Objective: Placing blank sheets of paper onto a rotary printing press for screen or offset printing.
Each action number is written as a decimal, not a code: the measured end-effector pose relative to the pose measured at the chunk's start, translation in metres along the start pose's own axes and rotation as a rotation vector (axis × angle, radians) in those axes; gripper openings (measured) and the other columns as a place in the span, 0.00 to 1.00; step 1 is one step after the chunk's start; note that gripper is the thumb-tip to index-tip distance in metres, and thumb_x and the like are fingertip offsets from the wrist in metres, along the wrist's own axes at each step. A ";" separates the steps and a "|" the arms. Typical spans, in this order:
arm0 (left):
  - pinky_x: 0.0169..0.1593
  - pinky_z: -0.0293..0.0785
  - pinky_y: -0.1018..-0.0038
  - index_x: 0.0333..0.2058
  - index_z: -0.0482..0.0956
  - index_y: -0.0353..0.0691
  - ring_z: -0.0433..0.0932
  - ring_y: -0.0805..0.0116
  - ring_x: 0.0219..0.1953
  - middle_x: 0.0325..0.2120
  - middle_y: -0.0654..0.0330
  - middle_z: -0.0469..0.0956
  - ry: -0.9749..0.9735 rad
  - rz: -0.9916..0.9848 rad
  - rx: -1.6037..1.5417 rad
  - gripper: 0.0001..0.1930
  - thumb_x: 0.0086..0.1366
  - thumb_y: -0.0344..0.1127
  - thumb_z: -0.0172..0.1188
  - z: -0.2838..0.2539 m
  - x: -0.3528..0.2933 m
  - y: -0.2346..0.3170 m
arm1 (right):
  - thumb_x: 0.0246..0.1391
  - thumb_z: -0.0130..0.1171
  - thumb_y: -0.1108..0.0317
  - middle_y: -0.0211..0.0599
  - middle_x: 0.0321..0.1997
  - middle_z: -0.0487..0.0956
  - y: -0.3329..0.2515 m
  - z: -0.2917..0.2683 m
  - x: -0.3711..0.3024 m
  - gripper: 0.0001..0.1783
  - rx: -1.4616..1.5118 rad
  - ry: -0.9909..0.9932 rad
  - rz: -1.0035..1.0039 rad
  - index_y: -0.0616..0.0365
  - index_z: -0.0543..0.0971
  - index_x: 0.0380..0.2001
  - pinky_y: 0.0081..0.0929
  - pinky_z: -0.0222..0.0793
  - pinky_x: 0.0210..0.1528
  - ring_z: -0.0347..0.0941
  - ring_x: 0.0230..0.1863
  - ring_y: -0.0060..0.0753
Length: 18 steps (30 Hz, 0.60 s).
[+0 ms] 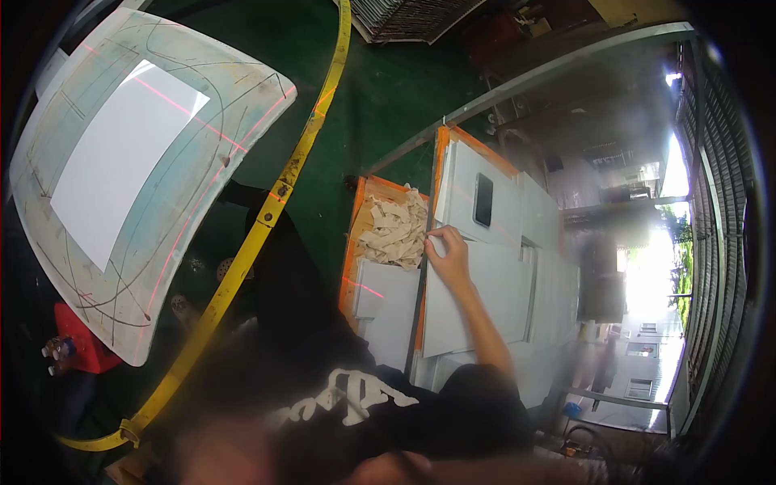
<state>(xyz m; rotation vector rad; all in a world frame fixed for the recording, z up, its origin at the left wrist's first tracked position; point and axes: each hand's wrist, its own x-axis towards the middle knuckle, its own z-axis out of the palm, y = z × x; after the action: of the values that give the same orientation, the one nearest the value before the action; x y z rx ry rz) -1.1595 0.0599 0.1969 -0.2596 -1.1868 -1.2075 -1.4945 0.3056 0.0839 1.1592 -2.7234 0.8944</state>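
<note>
My right hand point(449, 255) reaches over the orange-edged rack, thumb and fingertips pinched together at the near corner of a white sheet point(465, 303). That sheet lies slightly askew on other white sheets, its left edge reaching the rack's dark rail. Just beyond the hand, a dark phone point(483, 200) rests on the white stack. Left of the fingers, crumpled cream strips point(394, 230) fill an orange-sided bin point(352, 234). My left hand does not show; blurred skin at the lower edge cannot be made out.
At the left stands a curved, stained pale board point(182, 218) with a white sheet point(121, 166) on it and red laser lines across. A yellow metal bar point(275, 202) arcs between board and rack. A red box point(81, 343) with bottles sits lower left. Green floor point(388, 97) shows beyond.
</note>
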 end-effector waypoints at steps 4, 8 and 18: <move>0.54 0.61 0.66 0.56 0.62 0.37 0.59 0.63 0.53 0.51 0.54 0.60 0.148 0.541 0.302 0.21 0.67 0.39 0.47 0.007 -0.008 -0.025 | 0.46 0.63 0.73 0.39 0.32 0.77 0.001 -0.003 -0.003 0.07 0.012 -0.003 0.053 0.60 0.78 0.31 0.31 0.69 0.41 0.74 0.38 0.42; 0.60 0.56 0.65 0.60 0.58 0.38 0.53 0.61 0.61 0.58 0.54 0.55 0.551 1.120 0.874 0.25 0.68 0.42 0.49 0.019 -0.003 -0.049 | 0.46 0.65 0.71 0.39 0.34 0.79 0.002 -0.005 -0.004 0.09 -0.026 -0.018 -0.020 0.59 0.79 0.33 0.31 0.69 0.43 0.75 0.40 0.42; 0.63 0.57 0.66 0.61 0.61 0.46 0.58 0.66 0.61 0.59 0.60 0.60 0.553 1.412 0.859 0.27 0.68 0.49 0.50 0.012 -0.031 -0.066 | 0.46 0.66 0.70 0.38 0.39 0.81 0.002 -0.011 -0.007 0.14 -0.067 0.006 -0.031 0.57 0.80 0.39 0.32 0.70 0.47 0.75 0.44 0.42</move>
<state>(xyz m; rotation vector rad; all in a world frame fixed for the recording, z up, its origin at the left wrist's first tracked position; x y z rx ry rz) -1.2171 0.0596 0.1497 -0.0448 -0.6321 0.4787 -1.4927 0.3165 0.0906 1.1804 -2.7007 0.7951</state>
